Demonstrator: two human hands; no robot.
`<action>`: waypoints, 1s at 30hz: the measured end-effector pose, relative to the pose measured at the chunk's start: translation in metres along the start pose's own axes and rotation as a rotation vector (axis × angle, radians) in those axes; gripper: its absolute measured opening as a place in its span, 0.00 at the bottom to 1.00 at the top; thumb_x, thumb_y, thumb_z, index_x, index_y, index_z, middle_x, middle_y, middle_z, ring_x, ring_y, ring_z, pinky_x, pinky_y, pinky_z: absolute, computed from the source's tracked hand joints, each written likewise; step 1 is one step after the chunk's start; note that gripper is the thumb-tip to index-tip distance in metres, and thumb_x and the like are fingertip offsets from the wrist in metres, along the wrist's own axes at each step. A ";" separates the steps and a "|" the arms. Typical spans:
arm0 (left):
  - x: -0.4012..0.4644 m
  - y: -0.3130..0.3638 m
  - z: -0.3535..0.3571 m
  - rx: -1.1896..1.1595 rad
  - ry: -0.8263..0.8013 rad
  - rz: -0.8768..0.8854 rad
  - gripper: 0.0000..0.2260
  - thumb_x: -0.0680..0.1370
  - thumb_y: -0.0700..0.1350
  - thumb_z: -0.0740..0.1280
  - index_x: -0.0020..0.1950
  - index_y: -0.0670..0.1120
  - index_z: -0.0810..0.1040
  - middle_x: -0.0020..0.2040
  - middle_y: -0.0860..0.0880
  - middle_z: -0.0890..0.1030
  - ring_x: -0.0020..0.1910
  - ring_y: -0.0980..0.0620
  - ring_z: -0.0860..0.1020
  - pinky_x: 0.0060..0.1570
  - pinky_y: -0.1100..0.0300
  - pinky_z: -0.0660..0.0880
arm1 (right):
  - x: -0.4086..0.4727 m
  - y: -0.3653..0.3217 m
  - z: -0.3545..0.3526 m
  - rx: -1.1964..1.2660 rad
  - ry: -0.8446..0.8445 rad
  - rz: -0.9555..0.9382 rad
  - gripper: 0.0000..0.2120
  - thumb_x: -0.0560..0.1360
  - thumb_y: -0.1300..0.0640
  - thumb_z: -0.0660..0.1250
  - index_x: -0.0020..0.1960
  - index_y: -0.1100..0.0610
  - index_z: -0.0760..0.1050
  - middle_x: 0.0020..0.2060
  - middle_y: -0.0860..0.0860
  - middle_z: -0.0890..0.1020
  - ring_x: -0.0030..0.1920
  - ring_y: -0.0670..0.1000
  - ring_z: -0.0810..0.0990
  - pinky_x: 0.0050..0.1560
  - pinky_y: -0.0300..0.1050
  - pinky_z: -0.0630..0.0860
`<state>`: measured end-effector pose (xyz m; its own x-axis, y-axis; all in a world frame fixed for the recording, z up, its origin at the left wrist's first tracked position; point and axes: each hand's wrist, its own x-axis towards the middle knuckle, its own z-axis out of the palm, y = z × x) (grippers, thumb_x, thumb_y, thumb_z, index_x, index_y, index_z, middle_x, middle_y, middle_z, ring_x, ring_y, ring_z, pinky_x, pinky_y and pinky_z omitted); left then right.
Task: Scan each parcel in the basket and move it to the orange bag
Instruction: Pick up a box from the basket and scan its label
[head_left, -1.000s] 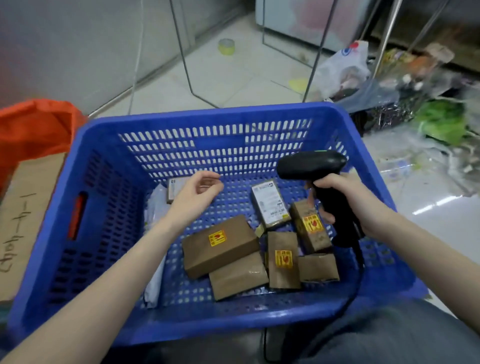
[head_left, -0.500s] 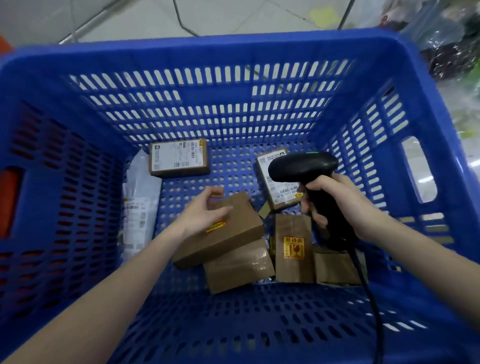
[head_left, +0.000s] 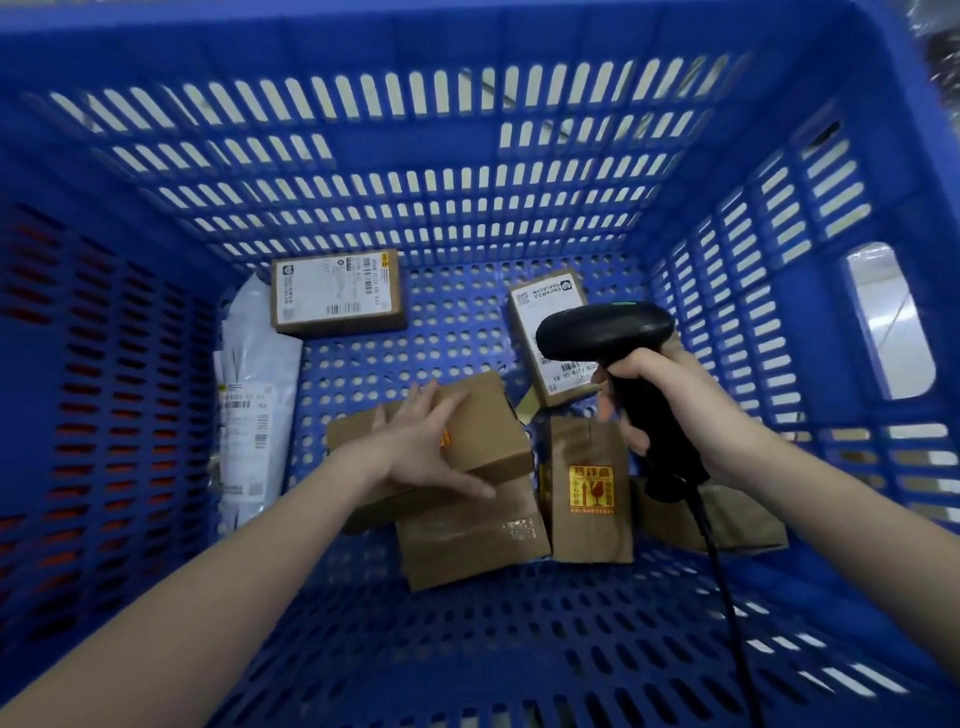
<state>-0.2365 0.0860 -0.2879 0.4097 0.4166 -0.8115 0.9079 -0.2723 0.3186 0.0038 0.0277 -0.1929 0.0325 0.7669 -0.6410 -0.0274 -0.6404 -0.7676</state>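
Note:
Inside the blue slotted basket (head_left: 467, 156) lie several brown cardboard parcels. My left hand (head_left: 423, 441) lies with spread, straight fingers on top of the largest brown box (head_left: 488, 431) in the middle. My right hand (head_left: 670, 405) grips a black barcode scanner (head_left: 605, 330) by its handle, its head pointing left above a labelled box (head_left: 540, 322). A box with a white label (head_left: 336, 291) sits at the back left. A narrow box with a yellow fragile sticker (head_left: 589, 499) lies in front. The orange bag is out of view.
A white plastic mailer (head_left: 254, 395) leans against the basket's left wall. Two more taped brown parcels (head_left: 467, 540) lie at the front, one partly hidden under my right wrist (head_left: 748, 525). The scanner's black cable (head_left: 727, 597) trails down to the front right.
The view has closed in on the basket. My left hand dropped from the back of the basket onto the large brown box. The scanner has stayed over the labelled box.

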 end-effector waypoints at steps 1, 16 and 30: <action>-0.001 0.001 0.004 0.066 -0.023 0.012 0.59 0.62 0.71 0.71 0.77 0.56 0.33 0.78 0.48 0.32 0.76 0.45 0.34 0.73 0.37 0.38 | 0.000 0.000 0.000 0.001 -0.001 -0.004 0.17 0.67 0.50 0.63 0.47 0.63 0.72 0.32 0.58 0.78 0.21 0.51 0.69 0.28 0.44 0.66; -0.042 -0.001 -0.044 -0.039 0.509 0.095 0.31 0.73 0.55 0.71 0.72 0.53 0.63 0.66 0.49 0.74 0.61 0.48 0.75 0.52 0.54 0.73 | -0.025 -0.037 0.002 -0.026 -0.049 -0.029 0.19 0.68 0.50 0.63 0.51 0.64 0.72 0.35 0.59 0.79 0.22 0.52 0.68 0.28 0.44 0.65; -0.206 0.035 -0.116 -0.553 0.962 0.229 0.23 0.75 0.49 0.70 0.70 0.53 0.71 0.57 0.57 0.76 0.55 0.55 0.75 0.52 0.62 0.69 | -0.155 -0.147 0.033 -0.054 -0.020 -0.369 0.16 0.66 0.51 0.63 0.47 0.62 0.72 0.33 0.58 0.79 0.22 0.53 0.67 0.28 0.44 0.64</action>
<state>-0.2783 0.0915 -0.0529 0.2526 0.9651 -0.0689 0.6191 -0.1065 0.7780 -0.0307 0.0039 0.0193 0.0108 0.9469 -0.3215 0.0352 -0.3216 -0.9462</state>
